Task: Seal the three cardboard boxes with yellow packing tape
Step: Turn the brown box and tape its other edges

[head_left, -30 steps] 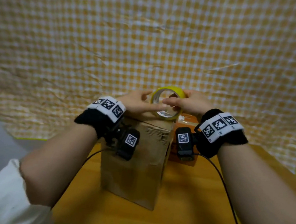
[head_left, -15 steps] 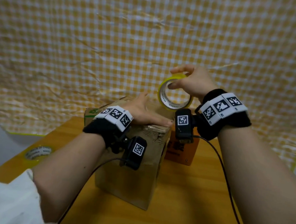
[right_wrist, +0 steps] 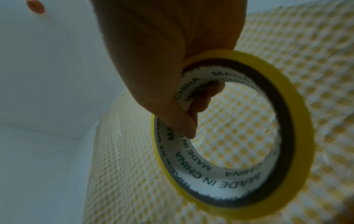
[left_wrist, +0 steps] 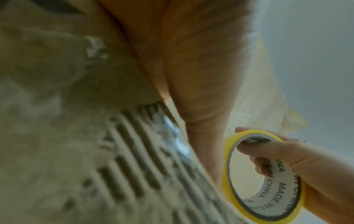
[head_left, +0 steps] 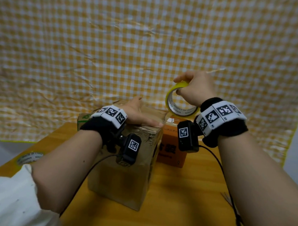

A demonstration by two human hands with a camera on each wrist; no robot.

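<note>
The right hand gripped the yellow tape roll — thumb through its core — above the plain cardboard box's far right corner. The left hand lay flat, fingers straight, on its top flaps. An orange box stood just behind — a green-printed one peeked left. No finished seal showed; probably all three remained.

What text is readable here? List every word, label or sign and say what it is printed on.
"MADE IN CHINA", repeated round the inner core of the yellow tape roll held by the right hand.
"MADE IN CHINA" on the second tape roll lying on the table.
Dark characters on the orange box: too blurred to read.
Green print on the box behind: unreadable.
Square coded markers on the wristbands: no words.
</note>
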